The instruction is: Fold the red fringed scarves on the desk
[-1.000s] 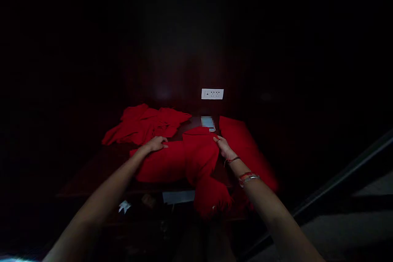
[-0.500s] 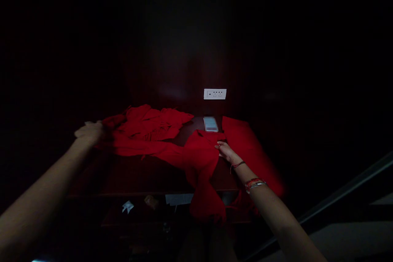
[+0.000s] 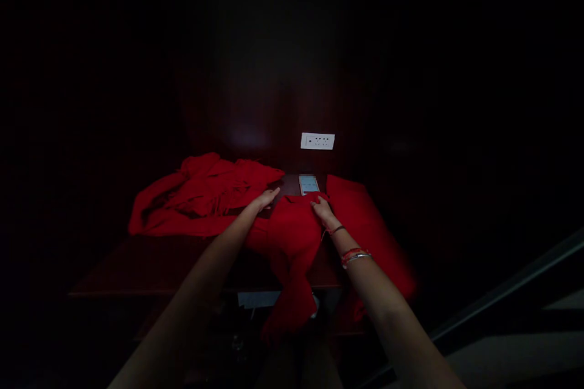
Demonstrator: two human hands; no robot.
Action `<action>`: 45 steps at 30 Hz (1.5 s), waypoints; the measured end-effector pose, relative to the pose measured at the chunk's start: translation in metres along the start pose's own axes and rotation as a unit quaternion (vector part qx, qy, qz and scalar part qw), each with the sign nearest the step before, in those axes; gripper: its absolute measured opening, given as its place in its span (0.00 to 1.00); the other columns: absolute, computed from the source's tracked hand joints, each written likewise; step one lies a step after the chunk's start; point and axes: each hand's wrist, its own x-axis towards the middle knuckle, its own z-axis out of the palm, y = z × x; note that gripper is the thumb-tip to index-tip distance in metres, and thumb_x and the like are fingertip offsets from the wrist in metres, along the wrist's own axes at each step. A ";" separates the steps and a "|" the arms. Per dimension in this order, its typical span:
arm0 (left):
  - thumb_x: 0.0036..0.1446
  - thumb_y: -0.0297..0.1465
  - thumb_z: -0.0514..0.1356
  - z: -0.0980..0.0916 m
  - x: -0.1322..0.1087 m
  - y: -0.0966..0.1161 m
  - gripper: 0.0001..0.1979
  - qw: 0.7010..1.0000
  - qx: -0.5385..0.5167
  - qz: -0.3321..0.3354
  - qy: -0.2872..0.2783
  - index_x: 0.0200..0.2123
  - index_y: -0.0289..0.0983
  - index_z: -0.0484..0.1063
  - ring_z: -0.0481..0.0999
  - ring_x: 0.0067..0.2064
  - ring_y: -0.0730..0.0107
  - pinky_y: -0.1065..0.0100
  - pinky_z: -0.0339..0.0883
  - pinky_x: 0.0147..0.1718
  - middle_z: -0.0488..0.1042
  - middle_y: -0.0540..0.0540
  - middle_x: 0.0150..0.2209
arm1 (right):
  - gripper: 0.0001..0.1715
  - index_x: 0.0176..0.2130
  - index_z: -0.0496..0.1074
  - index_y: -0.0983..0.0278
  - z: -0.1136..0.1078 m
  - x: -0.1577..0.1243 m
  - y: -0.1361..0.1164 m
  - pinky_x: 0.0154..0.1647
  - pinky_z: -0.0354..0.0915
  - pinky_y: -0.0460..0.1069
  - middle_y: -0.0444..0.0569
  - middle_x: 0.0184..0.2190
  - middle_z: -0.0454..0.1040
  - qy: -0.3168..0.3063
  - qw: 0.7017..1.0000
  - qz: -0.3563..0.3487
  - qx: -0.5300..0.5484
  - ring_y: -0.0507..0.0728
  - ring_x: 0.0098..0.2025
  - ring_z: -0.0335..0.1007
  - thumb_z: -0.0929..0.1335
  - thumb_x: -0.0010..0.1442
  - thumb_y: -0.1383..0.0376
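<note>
Risk: red cloth [image 3: 296, 225] lies in front of the phone [image 3: 309, 183], one end hanging over the bench [image 3: 155, 261] edge; that weight could drag the rest off. Far edge sits right by the phone, so a careless sweep might shove it. Right hand [image 3: 323, 210]: grip looks pinched on that edge. Left hand [image 3: 267, 199], left of the phone: can't tell if clamped. Cloth: plain red, soft-looking, rumpled, narrowing toward the hanging end.

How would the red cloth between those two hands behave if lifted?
The red cloth would probably flop, as its near end droops off the table. It should crease easily, judging by its soft folds, and that dangling end might swing.
</note>
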 end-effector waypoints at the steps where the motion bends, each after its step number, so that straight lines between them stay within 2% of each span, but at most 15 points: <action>1: 0.52 0.45 0.44 0.003 0.005 0.000 0.22 1.000 -0.018 0.002 -0.005 0.34 0.33 0.66 0.70 0.33 0.69 0.71 0.63 0.27 0.71 0.42 0.32 | 0.26 0.50 0.58 0.67 -0.001 0.001 -0.001 0.53 0.47 0.51 0.51 0.50 0.60 -0.001 1.000 -0.023 -0.003 0.55 0.52 0.53 0.61 0.50 0.65; 5: 0.51 0.43 0.47 -0.003 0.015 0.002 0.19 0.995 -0.078 0.053 -0.042 0.32 0.32 0.67 0.71 0.32 0.70 0.71 0.64 0.29 0.72 0.43 0.28 | 0.24 0.48 0.61 0.64 -0.009 0.009 -0.005 0.53 0.48 0.47 0.47 0.49 0.61 -0.064 0.979 -0.191 0.027 0.51 0.51 0.55 0.60 0.50 0.64; 7: 0.51 0.40 0.49 -0.011 0.019 0.002 0.16 0.991 -0.097 0.086 -0.033 0.35 0.34 0.67 0.71 0.34 0.71 0.72 0.64 0.32 0.72 0.45 0.32 | 0.26 0.50 0.58 0.65 -0.008 0.015 -0.006 0.51 0.51 0.48 0.48 0.49 0.62 -0.064 0.972 -0.223 0.048 0.51 0.49 0.57 0.60 0.50 0.64; 9: 0.50 0.37 0.51 -0.016 0.023 0.000 0.13 0.991 -0.093 0.098 -0.002 0.37 0.36 0.66 0.70 0.36 0.72 0.72 0.63 0.35 0.71 0.46 0.36 | 0.26 0.50 0.58 0.64 -0.003 0.023 -0.004 0.49 0.55 0.48 0.47 0.47 0.64 -0.032 0.987 -0.155 0.019 0.51 0.46 0.61 0.61 0.50 0.65; 12: 0.48 0.32 0.53 -0.013 0.028 -0.007 0.12 0.995 -0.050 0.072 0.055 0.37 0.35 0.65 0.68 0.41 0.68 0.68 0.60 0.39 0.69 0.45 0.39 | 0.24 0.46 0.62 0.64 0.007 0.030 0.001 0.45 0.58 0.48 0.48 0.41 0.69 0.011 0.997 -0.019 -0.079 0.53 0.42 0.64 0.63 0.46 0.69; 16: 0.43 0.28 0.56 -0.001 0.024 -0.019 0.18 0.993 0.032 0.041 0.106 0.41 0.33 0.62 0.60 0.49 0.59 0.62 0.53 0.46 0.65 0.40 0.43 | 0.27 0.46 0.61 0.64 0.010 0.027 0.004 0.45 0.56 0.52 0.53 0.40 0.68 0.043 0.990 0.042 -0.127 0.58 0.43 0.63 0.64 0.43 0.72; 21: 0.46 0.34 0.55 0.004 -0.007 -0.031 0.25 0.983 0.129 0.091 0.093 0.49 0.35 0.57 0.52 0.53 0.58 0.62 0.47 0.49 0.55 0.38 0.52 | 0.32 0.52 0.53 0.63 0.006 -0.007 -0.005 0.47 0.53 0.52 0.56 0.49 0.58 0.052 0.974 -0.007 -0.222 0.60 0.49 0.56 0.63 0.47 0.67; 24: 0.50 0.39 0.51 0.004 -0.030 -0.044 0.27 0.957 0.250 0.125 0.074 0.52 0.36 0.52 0.49 0.55 0.56 0.59 0.47 0.49 0.48 0.38 0.55 | 0.31 0.53 0.50 0.61 0.010 -0.037 -0.004 0.48 0.50 0.57 0.56 0.53 0.51 0.019 0.952 -0.068 -0.298 0.63 0.53 0.47 0.61 0.51 0.58; 26: 0.52 0.39 0.48 0.005 -0.042 -0.054 0.27 0.942 0.298 0.136 0.066 0.53 0.34 0.50 0.50 0.54 0.57 0.60 0.48 0.49 0.49 0.37 0.54 | 0.31 0.54 0.50 0.60 0.014 -0.053 0.000 0.49 0.48 0.59 0.55 0.55 0.47 -0.012 0.944 -0.088 -0.319 0.64 0.55 0.41 0.59 0.52 0.56; 28: 0.54 0.39 0.45 0.007 -0.050 -0.062 0.25 0.933 0.312 0.160 0.076 0.53 0.33 0.50 0.52 0.54 0.60 0.63 0.48 0.49 0.52 0.37 0.53 | 0.30 0.54 0.50 0.64 0.015 -0.062 0.005 0.50 0.45 0.58 0.58 0.55 0.46 -0.027 0.941 -0.080 -0.328 0.64 0.56 0.39 0.59 0.53 0.57; 30: 0.55 0.37 0.43 0.009 -0.054 -0.065 0.23 0.924 0.308 0.200 0.106 0.53 0.33 0.51 0.54 0.52 0.64 0.66 0.48 0.49 0.55 0.39 0.51 | 0.31 0.54 0.50 0.68 0.014 -0.065 0.007 0.51 0.45 0.56 0.62 0.54 0.48 -0.012 0.944 -0.052 -0.325 0.64 0.55 0.41 0.59 0.53 0.59; 33: 0.56 0.34 0.42 0.008 -0.059 -0.061 0.20 0.909 0.311 0.245 0.131 0.51 0.34 0.54 0.59 0.48 0.67 0.68 0.51 0.48 0.60 0.42 0.46 | 0.34 0.54 0.49 0.69 0.005 -0.070 0.002 0.48 0.49 0.55 0.64 0.50 0.54 0.022 0.956 0.002 -0.292 0.65 0.52 0.50 0.61 0.51 0.58; 37: 0.55 0.31 0.43 0.005 -0.078 -0.046 0.16 0.892 0.336 0.265 0.149 0.45 0.36 0.62 0.62 0.43 0.66 0.67 0.52 0.45 0.63 0.43 0.40 | 0.38 0.54 0.48 0.64 -0.009 -0.094 -0.004 0.44 0.54 0.51 0.57 0.46 0.62 -0.030 0.976 0.016 -0.215 0.62 0.46 0.59 0.63 0.47 0.53; 40: 0.55 0.32 0.43 0.007 -0.106 -0.040 0.14 0.905 0.323 0.231 0.150 0.36 0.36 0.65 0.65 0.38 0.67 0.68 0.55 0.41 0.66 0.44 0.34 | 0.40 0.54 0.48 0.63 -0.018 -0.117 -0.006 0.41 0.55 0.51 0.56 0.43 0.65 -0.049 0.978 0.000 -0.203 0.62 0.43 0.62 0.64 0.46 0.52; 45: 0.49 0.43 0.49 0.015 -0.145 -0.047 0.15 0.964 0.232 0.128 0.007 0.24 0.38 0.66 0.66 0.27 0.71 0.71 0.56 0.26 0.66 0.50 0.23 | 0.42 0.55 0.47 0.62 -0.016 -0.150 -0.013 0.34 0.57 0.50 0.52 0.31 0.70 -0.038 0.976 -0.006 -0.216 0.61 0.35 0.66 0.65 0.45 0.52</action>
